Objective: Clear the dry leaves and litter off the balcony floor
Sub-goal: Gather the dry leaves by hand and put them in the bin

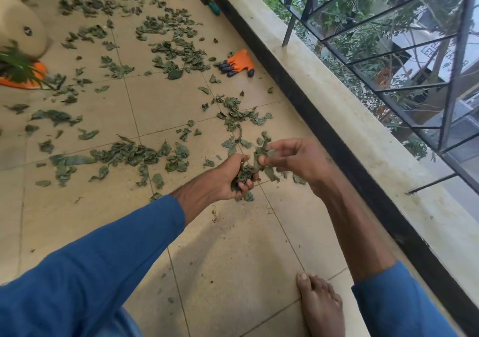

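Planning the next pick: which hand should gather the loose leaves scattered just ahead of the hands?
Right, most likely. The right hand pinches only a few leaves, so it frees up easily; the left hand already grips a full clump and serves better as the holder.

- The left hand (228, 178) is curled round a bunch of leaves (243, 175), just above the tiled floor (233, 259).
- The right hand (295, 160), just beside it, pinches a smaller tuft of leaves (261, 152) between thumb and fingers.
- Both arms wear blue sleeves (103, 272).
- Loose leaves (134, 152) lie scattered over the far floor, in patches and singly.
- An orange glove (237, 63) with dark fingertips lies near the ledge (337, 119), beside a patch of leaves.
- A green-handled tool (211, 6) lies further along, by the ledge.
- A bare foot (321, 308) rests on the tiles.
- A dark metal railing (388, 59) stands on the ledge, trees beyond.
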`<state>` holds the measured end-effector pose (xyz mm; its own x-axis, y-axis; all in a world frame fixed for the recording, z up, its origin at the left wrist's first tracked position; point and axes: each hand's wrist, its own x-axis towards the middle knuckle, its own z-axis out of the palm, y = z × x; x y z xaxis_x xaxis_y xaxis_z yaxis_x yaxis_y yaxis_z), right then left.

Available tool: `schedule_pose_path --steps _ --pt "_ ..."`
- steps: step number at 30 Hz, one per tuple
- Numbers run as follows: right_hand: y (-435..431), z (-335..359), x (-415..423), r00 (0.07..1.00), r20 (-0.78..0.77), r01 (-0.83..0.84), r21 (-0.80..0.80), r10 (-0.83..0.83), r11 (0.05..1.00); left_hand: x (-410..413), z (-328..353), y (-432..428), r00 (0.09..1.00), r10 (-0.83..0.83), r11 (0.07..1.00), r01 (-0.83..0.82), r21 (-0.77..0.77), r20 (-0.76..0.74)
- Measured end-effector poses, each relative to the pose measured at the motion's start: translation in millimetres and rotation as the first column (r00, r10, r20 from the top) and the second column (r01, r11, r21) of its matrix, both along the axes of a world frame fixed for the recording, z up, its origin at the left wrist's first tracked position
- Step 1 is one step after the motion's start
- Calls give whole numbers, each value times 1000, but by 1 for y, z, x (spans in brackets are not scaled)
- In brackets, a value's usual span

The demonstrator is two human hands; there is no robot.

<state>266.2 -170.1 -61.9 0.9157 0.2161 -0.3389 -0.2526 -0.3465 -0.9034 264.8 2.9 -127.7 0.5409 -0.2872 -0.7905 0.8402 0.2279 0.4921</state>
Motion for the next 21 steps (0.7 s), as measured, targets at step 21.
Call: schedule_pose_path --steps 21 --pt "58 -37 -8 941 322 29 -373 100 927 -9 4 9 965 53 955 -124 270 256"
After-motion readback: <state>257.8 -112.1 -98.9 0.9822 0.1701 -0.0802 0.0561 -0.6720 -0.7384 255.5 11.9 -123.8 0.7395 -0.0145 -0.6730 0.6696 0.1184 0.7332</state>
